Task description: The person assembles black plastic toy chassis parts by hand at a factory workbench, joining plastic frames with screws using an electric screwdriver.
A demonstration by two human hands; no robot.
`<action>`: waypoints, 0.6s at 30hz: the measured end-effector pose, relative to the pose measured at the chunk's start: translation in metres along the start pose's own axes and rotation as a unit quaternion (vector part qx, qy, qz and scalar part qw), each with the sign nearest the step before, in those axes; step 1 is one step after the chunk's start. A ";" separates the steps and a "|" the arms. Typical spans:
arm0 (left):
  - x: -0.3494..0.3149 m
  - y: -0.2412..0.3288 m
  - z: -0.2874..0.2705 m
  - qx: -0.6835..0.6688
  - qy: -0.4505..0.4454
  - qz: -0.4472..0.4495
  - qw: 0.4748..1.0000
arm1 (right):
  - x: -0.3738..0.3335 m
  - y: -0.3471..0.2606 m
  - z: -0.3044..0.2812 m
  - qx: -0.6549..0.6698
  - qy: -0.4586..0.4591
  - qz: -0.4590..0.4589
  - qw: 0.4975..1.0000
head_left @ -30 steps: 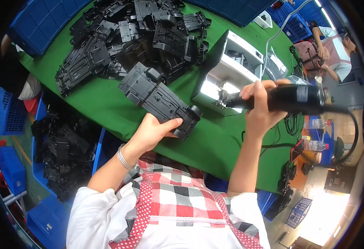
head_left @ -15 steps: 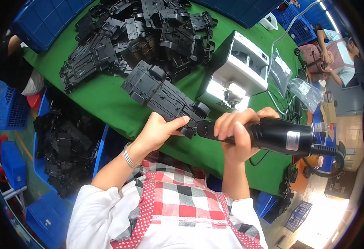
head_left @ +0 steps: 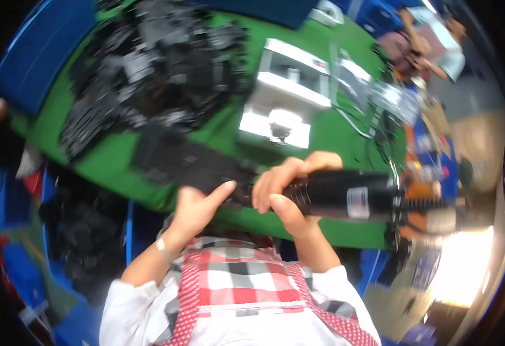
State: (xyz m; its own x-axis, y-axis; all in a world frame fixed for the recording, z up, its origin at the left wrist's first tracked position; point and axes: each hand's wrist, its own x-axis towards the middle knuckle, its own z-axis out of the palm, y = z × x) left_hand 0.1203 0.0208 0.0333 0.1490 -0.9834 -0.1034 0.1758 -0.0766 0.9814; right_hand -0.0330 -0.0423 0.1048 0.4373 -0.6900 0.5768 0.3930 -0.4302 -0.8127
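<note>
My left hand [head_left: 198,209] grips the near right end of a black plastic toy-car chassis [head_left: 177,158], thumb on top. The chassis is blurred by motion and points away to the left over the green table. My right hand [head_left: 290,193] is wrapped round a thick black electric screwdriver [head_left: 345,195] with a pale label and a cable at its rear. The tool lies almost level, its front end toward the chassis. Blur and my fingers hide whether its tip touches the part. A silver bracelet [head_left: 163,247] circles my left wrist.
Black chassis parts [head_left: 154,69] are heaped on the green cloth [head_left: 345,155]. A white-and-black benchtop machine [head_left: 293,72] stands beyond my right hand, with clear plastic bags [head_left: 394,98] beside it. More black parts fill a bin at lower left. Another person [head_left: 431,46] is at far right.
The view has shifted, so the table and machine appear differently placed. The chassis has turned to a flatter slant, and both hands sit farther left in view, still gripping chassis and electric screwdriver.
</note>
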 end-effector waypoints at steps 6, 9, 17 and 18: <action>-0.016 -0.028 0.021 0.153 -0.108 0.152 0.970 | -0.013 -0.053 -0.029 0.083 0.045 0.279 0.956; -0.016 -0.030 0.059 0.136 -0.272 0.159 0.939 | -0.046 -0.060 -0.035 0.007 0.109 0.347 0.931; -0.020 -0.005 0.136 0.124 -0.556 -0.003 0.822 | -0.145 -0.133 -0.084 -0.307 0.236 0.395 0.833; -0.014 -0.009 0.135 0.184 -0.530 0.110 0.821 | -0.152 -0.149 -0.089 -0.357 0.253 0.413 0.799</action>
State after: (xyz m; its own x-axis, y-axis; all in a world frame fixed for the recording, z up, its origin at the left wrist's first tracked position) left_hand -0.0145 0.0133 0.0481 -0.8262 -0.5562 0.0897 -0.0773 0.2697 0.9598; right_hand -0.2299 0.0755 0.1311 -0.1452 -0.9793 -0.1413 -0.5014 0.1960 -0.8427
